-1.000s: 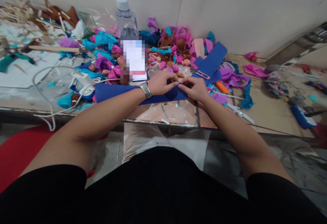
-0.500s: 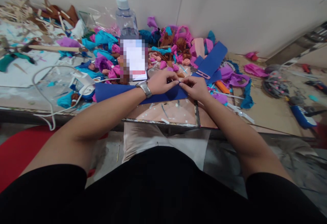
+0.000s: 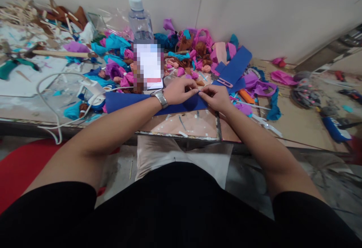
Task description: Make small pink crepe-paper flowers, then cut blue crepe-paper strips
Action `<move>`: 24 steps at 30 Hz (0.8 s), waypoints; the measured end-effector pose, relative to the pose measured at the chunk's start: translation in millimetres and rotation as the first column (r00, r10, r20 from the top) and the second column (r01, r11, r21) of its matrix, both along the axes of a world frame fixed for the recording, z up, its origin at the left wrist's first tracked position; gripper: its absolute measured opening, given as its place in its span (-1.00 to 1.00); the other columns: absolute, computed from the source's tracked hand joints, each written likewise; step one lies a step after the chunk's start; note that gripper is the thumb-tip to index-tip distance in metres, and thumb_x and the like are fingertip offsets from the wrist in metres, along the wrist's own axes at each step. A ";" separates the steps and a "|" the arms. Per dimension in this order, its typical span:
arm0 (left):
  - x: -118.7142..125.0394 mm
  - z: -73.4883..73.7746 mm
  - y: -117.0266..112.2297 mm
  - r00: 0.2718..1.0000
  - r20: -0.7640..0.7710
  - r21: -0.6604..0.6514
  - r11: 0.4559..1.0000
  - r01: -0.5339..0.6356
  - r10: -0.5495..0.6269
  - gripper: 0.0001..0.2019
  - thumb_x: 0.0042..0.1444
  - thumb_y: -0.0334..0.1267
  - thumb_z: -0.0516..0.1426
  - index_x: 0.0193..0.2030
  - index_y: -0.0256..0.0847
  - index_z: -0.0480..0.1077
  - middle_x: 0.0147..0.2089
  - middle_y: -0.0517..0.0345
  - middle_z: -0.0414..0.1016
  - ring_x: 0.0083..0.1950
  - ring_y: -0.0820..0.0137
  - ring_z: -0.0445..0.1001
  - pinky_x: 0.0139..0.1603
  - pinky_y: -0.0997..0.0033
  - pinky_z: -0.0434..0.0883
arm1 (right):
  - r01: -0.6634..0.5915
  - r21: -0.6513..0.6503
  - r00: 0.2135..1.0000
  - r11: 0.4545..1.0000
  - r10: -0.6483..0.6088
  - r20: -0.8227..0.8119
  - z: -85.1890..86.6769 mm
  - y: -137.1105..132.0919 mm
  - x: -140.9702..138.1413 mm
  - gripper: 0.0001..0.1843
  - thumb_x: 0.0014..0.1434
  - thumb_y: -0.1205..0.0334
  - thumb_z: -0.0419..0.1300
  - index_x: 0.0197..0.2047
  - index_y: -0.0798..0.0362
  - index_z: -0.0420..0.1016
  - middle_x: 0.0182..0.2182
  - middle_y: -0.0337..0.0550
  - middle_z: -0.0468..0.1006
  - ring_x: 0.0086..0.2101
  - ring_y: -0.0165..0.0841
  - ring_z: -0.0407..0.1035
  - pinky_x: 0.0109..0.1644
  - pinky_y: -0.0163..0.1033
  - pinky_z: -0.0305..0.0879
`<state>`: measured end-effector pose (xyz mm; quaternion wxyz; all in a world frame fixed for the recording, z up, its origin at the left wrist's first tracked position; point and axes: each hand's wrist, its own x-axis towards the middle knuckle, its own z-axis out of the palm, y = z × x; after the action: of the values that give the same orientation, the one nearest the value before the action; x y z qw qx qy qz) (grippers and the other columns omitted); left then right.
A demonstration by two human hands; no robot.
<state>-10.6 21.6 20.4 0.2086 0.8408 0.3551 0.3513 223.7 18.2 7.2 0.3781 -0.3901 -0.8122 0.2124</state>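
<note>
A long dark blue crepe-paper strip (image 3: 124, 103) lies along the table's front, partly hidden under my left forearm. My left hand (image 3: 179, 90), with a metal watch on its wrist, pinches the upper edge of the strip near its right part. Close beside it, almost fingertip to fingertip, my right hand (image 3: 217, 96) pinches the same edge. The exact fold between the fingers is too small to make out. Just behind my right hand, a pink-handled cutter (image 3: 224, 83) rests by a second blue strip (image 3: 236, 67).
A phone (image 3: 149, 65) with a lit screen leans against a clear bottle (image 3: 140, 23). Crumpled coloured paper pieces (image 3: 115, 41) heap along the wall. A white cable (image 3: 56, 75) loops at left near green-handled pliers (image 3: 19, 65). An orange cutter (image 3: 246, 96) lies at right.
Almost nothing differs. Both hands stay pinched at the same spot on the blue strip, with at most a slight shift of the fingertips.
</note>
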 end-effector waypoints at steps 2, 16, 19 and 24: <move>-0.3 0.3 -0.1 1.000 0.001 0.003 1.000 -0.001 0.001 -0.74 0.34 -0.07 0.17 -0.17 -0.21 0.60 -0.30 0.12 0.62 -0.33 0.39 0.45 -0.29 0.34 0.26 | 0.002 -0.005 1.000 1.000 -0.002 0.005 0.2 -0.3 0.0 -0.70 0.28 -0.02 0.33 -0.28 0.05 0.67 -0.48 -0.19 0.61 -0.49 -0.35 0.35 -0.39 -0.22 0.19; -0.6 1.4 -0.5 1.000 0.008 0.005 1.000 -0.001 0.000 -0.72 0.35 -0.07 0.16 -0.19 -0.22 0.59 -0.30 0.10 0.62 -0.33 0.37 0.44 -0.27 0.32 0.26 | 0.013 0.022 1.000 1.000 -0.013 0.003 0.7 -0.5 -0.8 -0.71 0.30 -0.01 0.32 -0.25 0.06 0.69 -0.47 -0.18 0.62 -0.48 -0.35 0.37 -0.38 -0.23 0.21; -1.0 2.2 -0.6 1.000 0.007 0.010 1.000 -0.021 0.021 -0.72 0.34 -0.07 0.17 -0.18 -0.23 0.60 -0.30 0.09 0.62 -0.33 0.37 0.44 -0.27 0.32 0.26 | 0.030 0.021 1.000 0.999 -0.030 0.003 0.9 -0.6 -1.2 -0.71 0.29 -0.01 0.32 -0.26 0.05 0.68 -0.48 -0.19 0.61 -0.49 -0.35 0.36 -0.39 -0.22 0.21; -1.4 0.2 0.1 0.998 -0.055 -0.006 1.000 -0.007 0.006 -0.72 0.29 -0.06 0.20 -0.11 -0.22 0.61 -0.19 0.05 0.65 -0.21 0.30 0.52 -0.17 0.30 0.33 | 0.026 0.029 1.000 0.999 -0.025 -0.004 -0.2 -0.6 -1.3 -0.74 0.28 0.04 0.31 -0.26 0.05 0.68 -0.48 -0.19 0.61 -0.49 -0.35 0.36 -0.39 -0.22 0.21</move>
<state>-11.9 21.8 20.6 0.2003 0.8483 0.3645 0.3278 222.4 17.7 7.0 0.3879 -0.3945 -0.8095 0.1966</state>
